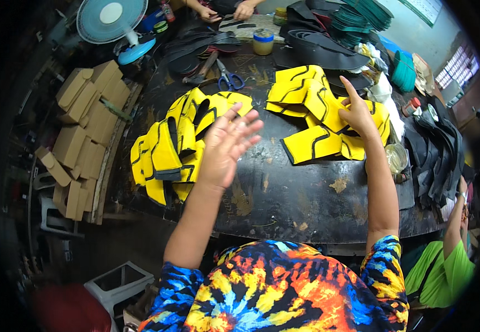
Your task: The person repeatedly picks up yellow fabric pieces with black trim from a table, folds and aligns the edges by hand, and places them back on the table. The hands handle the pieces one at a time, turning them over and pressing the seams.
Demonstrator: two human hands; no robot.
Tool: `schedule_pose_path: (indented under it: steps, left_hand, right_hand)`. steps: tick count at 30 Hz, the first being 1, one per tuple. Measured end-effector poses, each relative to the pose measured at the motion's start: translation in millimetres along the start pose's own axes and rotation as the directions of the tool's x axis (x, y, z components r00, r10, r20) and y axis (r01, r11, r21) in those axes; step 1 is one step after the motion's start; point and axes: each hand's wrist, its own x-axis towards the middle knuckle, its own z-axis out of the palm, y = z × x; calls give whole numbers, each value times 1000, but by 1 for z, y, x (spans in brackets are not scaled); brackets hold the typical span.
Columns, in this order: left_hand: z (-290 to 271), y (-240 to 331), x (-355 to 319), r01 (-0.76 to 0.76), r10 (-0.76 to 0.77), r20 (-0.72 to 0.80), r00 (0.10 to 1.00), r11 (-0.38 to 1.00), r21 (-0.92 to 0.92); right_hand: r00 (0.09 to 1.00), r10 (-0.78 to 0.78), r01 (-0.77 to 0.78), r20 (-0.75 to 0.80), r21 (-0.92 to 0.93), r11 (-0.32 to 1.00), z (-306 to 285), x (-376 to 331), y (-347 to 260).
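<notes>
Two heaps of yellow pieces with black wavy lines and black edging lie on the dark table; they look like shoe uppers. My left hand [223, 148] hovers palm up beside the left heap [162, 146], its fingers spread and nothing in them. Over the right heap [312, 141] is my right hand [357, 113], index finger stretched out and thumb apart. Its other fingers are mostly hidden, and I cannot make out whether it touches the yellow pieces. Beyond the heaps lie blue-handled scissors [230, 77] and a hammer [201, 69].
A jar with a blue rim [262, 42] and stacked black pieces [326, 50] stand farther back. Brown box-like forms [79, 124] fill a rack at left, near a fan [112, 19]. A co-worker's hands [244, 10] work across the table; another person in a green shirt [442, 274] is at right.
</notes>
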Motion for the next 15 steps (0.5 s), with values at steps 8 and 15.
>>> schedule_pose_path:
  steps: [8,15]
  left_hand:
    - [-48,77,47,-132,472,81,878,77,988]
    - [-14,7,98,-393,112,423,899,-219,893]
  right_hand:
    - [902,-299,293,-312,-68,954,13,-51,-28]
    - [965,-259,234,28,348,908,22,-123,-80]
